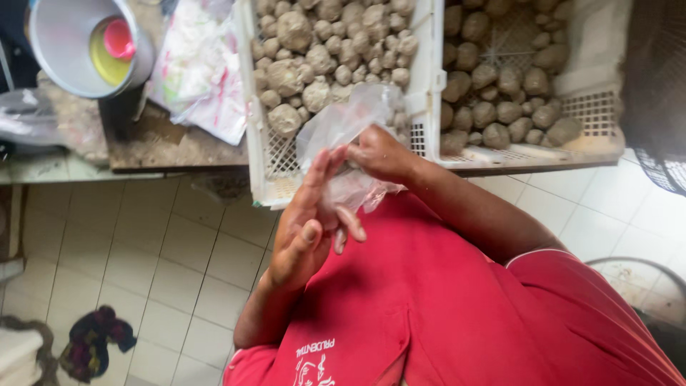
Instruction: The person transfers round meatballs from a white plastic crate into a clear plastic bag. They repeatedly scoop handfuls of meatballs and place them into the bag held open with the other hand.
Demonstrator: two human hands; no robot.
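Crinkly clear plastic bag (341, 136) btwn L hand (309, 221) & R hand (379, 154); lumpy round tubers (321, 50) behind

Floor: pale square tiles (143, 264), dark grout; worn wooden table (171, 146) along top; crumpled dark cloth (96, 339) lower left; even daylight

Thin clear plastic bag (341, 136), crumpled, empty, held upright between both hands, before white crates of muddy tubers

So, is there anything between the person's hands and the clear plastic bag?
No. Both the left hand and the right hand are already touching the clear plastic bag. Nothing visible lies between them. The white crate of brown lumps is behind the bag.
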